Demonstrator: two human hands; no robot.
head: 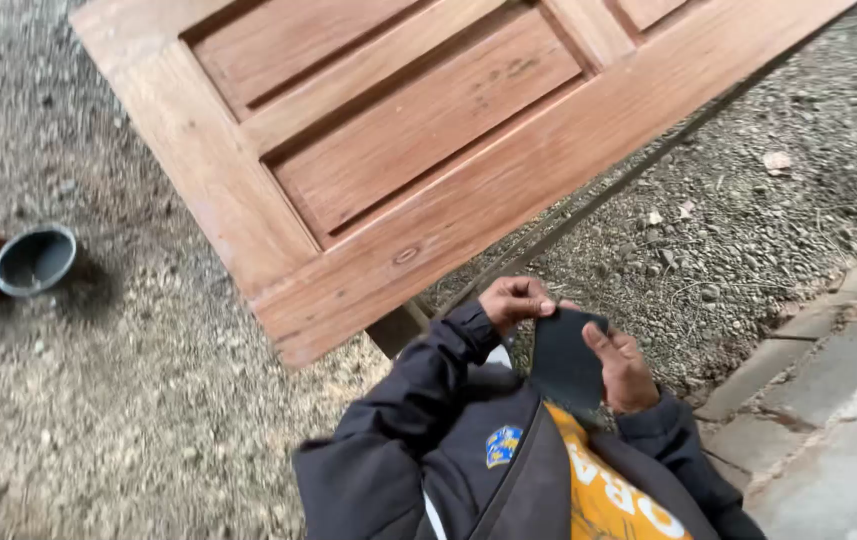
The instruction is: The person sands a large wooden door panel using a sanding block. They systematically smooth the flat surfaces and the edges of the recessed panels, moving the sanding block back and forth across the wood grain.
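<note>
A flat dark sheet of sandpaper (565, 362) is pinched between the closed fingers of the left hand (514, 301) and the right hand (624, 370).

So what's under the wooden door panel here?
Under the wooden door panel, a dark support frame pokes out over gravel ground. Whatever else lies beneath is covered.

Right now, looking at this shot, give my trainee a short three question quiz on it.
1. True or false: both hands hold the dark sheet.
2. What lies flat above the hands? A) a wooden panelled door B) a metal ladder C) a glass pane
3. What sits on the gravel ground at far left?

Key
1. True: the left hand pinches its top edge, and the right hand grips its right side.
2. A
3. A short dark pipe piece, open end showing.
</note>
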